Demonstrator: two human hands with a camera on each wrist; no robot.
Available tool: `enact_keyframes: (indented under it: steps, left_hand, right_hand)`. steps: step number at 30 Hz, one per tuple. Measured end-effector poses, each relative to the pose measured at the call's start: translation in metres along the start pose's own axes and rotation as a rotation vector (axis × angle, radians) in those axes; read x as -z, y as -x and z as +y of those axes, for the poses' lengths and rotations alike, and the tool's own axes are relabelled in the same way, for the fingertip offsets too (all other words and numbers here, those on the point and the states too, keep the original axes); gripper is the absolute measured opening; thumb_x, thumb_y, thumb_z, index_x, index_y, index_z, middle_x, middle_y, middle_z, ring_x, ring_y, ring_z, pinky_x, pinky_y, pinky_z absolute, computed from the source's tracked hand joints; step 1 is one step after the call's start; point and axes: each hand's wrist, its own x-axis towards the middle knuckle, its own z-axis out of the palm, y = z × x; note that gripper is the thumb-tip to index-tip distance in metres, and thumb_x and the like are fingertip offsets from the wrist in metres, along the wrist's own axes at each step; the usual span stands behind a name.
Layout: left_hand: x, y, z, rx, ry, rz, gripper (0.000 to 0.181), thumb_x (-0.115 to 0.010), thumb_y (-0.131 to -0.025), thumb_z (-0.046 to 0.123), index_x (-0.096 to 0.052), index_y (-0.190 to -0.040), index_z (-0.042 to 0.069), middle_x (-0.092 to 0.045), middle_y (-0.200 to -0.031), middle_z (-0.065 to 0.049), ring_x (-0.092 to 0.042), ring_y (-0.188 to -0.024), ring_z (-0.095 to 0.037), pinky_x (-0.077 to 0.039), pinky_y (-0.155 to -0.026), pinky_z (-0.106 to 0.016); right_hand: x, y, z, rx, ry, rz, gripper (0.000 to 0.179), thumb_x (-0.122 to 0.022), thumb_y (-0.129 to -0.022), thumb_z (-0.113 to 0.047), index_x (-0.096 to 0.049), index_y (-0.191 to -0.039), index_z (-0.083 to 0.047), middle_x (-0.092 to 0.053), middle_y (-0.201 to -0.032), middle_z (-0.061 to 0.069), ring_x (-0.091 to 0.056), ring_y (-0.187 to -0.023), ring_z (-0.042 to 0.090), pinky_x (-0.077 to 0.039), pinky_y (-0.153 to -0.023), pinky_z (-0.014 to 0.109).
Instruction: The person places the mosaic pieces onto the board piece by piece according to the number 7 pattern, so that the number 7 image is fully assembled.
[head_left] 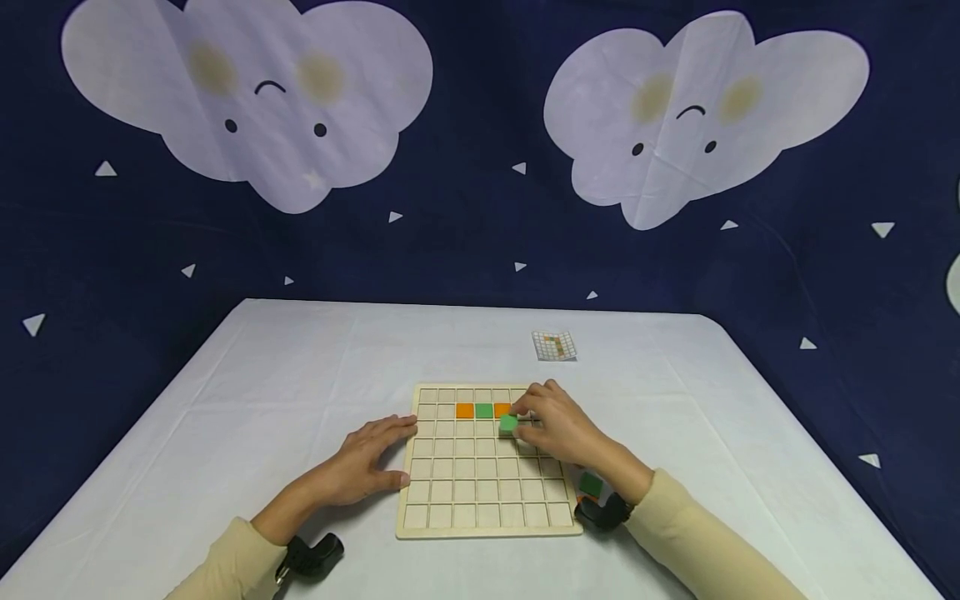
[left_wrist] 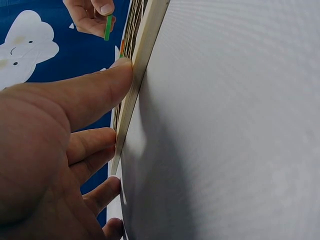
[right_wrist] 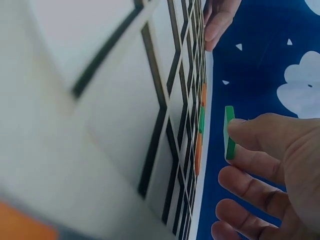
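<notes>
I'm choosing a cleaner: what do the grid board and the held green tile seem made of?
Grid board: probably wood, matte, from its pale edge. Green tile in the right hand: smooth, perhaps painted wood or plastic; its even colour suits either.

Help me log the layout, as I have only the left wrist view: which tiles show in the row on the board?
Observer: Three show, left to right: an orange tile, a green tile and a second orange tile, on the board.
Operator: I see another tile in the grip of the right hand. Where is it against that row?
Observer: In the head view it appears just on the near side of the second orange tile.
Operator: Anything past the board's far edge?
Observer: Yes, a small card printed with a coloured grid lies on the table there.
</notes>
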Motion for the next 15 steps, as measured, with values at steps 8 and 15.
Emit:
enact_keyframes:
  steps: [8,15]
  left_hand:
    - [-0.0001,-0.0002,-0.0010,-0.002,0.002,0.000,0.067,-0.070,-0.083,0.028,-0.044,-0.139,0.003,-0.036,-0.151,-0.012,-0.024,-0.141,-0.042,-0.017,-0.108,-0.065]
    - [0.0004,0.0000,-0.0006,-0.007,0.005,0.002,0.067,-0.070,-0.083,0.028,-0.043,-0.139,0.003,-0.036,-0.151,-0.012,-0.024,-0.141,-0.042,-0.016,-0.108,-0.066]
  right_hand:
    - [-0.0042,-0.0068,-0.0019,-0.022,0.005,-0.024,0.022,-0.070,-0.080,-0.023,-0.071,-0.101,-0.015,-0.061,-0.094,-0.004,-0.041,-0.081,0.009,-0.038,-0.072,0.027]
    - [-0.0072,-0.0089,-0.0002,-0.010,0.009,-0.049,0.021,-0.071,-0.081,-0.023,-0.072,-0.100,-0.015,-0.063,-0.098,-0.004,-0.041,-0.080,0.009,-0.037,-0.072,0.026]
